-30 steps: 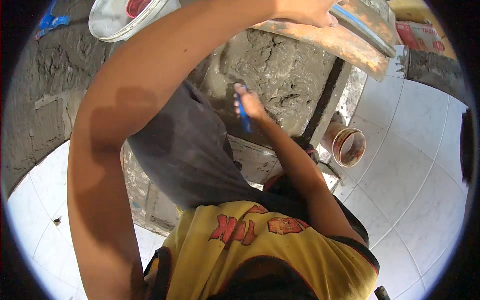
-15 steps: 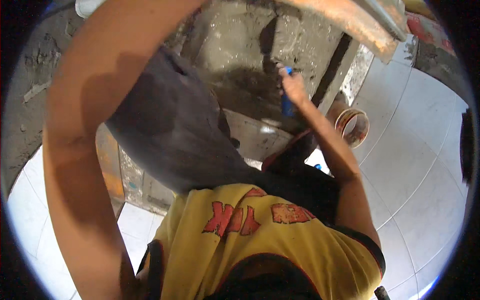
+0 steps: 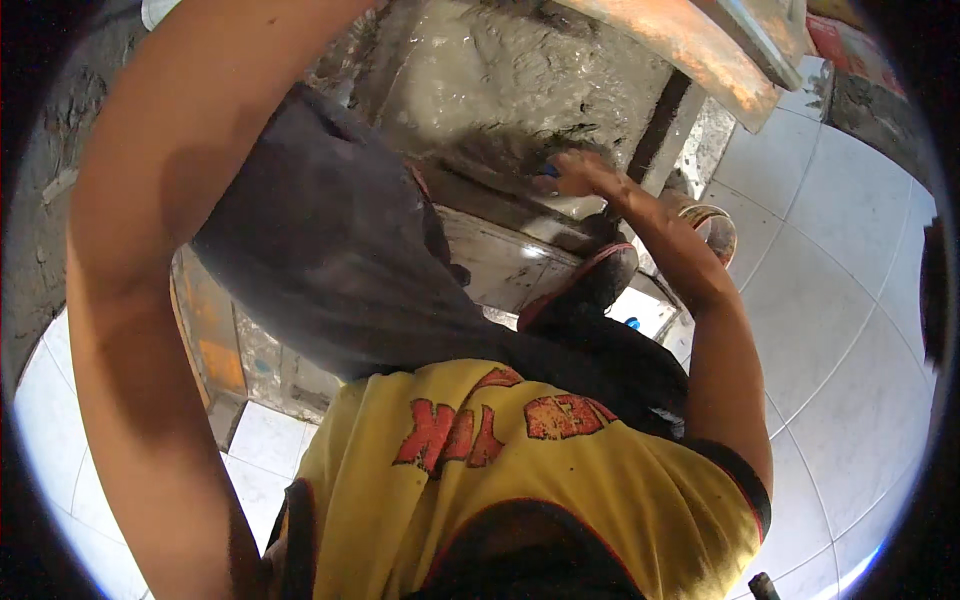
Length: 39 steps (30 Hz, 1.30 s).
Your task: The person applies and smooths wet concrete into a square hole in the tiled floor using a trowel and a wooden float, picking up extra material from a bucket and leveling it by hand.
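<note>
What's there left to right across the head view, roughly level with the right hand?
Grey surface → left arm → dark trouser leg → blue handle → right hand → open container → white floor tiles.

The place looked like a building site or masonry work area: wet grey cement [image 3: 535, 70] lay spread inside a straight-edged border, with a stained board [image 3: 690, 50], a grimy round container [image 3: 718, 234] and pale tiles [image 3: 810, 310] around it.

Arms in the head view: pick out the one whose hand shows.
The right arm: its hand is in view beside the wet grey mix, around a blue handle. The left arm leaves the picture at the top, hand unseen.
</note>
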Available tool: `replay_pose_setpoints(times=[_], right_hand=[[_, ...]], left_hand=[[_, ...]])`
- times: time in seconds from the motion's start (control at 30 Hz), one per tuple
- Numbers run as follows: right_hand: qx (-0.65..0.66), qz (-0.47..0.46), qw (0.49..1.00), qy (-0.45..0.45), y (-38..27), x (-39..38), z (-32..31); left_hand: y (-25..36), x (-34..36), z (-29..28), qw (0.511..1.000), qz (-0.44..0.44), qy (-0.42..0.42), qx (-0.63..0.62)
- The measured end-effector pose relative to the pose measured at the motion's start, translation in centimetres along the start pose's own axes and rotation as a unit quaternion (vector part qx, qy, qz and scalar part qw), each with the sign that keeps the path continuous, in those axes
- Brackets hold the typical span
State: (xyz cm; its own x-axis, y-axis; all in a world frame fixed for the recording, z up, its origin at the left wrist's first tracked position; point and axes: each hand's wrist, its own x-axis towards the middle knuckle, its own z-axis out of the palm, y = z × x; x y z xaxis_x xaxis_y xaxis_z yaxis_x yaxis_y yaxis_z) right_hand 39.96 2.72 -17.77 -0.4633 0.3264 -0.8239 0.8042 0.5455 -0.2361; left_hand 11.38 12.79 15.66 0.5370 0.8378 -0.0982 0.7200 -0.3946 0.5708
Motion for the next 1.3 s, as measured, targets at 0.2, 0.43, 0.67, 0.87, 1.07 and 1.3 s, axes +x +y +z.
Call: replay_pose_setpoints(times=[0.2, 0.43, 0.67, 0.87, 1.07, 1.3], right_hand=[[-0.045, -0.028, 0.968, 0.247, 1.1, -2.7, -0.7], [0.071, 0.026, 0.960, 0.269, 5.3, -3.3, -4.8], [0.366, 0.112, 0.917, 0.114, 3.7, -15.7, -16.4], [0.404, 0.174, 0.897, 0.050, 3.6, -13.8, -16.6], [-0.448, -0.058, 0.766, 0.457, 13.8, 0.9, -5.4], [-0.038, 0.058, 0.959, 0.275, 9.1, -10.5, -9.4]], left_hand=[[-0.9, -1.6, -0.7, 0.995, 0.018, 0.084, 0.053], [-1.2, -0.4, -1.1, 0.997, 0.008, 0.072, -0.015], [-1.0, -0.3, -1.6, 0.997, -0.026, 0.071, -0.023], [-1.5, -0.5, -2.2, 0.994, -0.061, 0.076, -0.045], [0.1, 0.7, -2.1, 0.993, -0.062, 0.085, -0.050], [0.6, 0.7, -1.9, 0.994, -0.042, 0.099, -0.019]])
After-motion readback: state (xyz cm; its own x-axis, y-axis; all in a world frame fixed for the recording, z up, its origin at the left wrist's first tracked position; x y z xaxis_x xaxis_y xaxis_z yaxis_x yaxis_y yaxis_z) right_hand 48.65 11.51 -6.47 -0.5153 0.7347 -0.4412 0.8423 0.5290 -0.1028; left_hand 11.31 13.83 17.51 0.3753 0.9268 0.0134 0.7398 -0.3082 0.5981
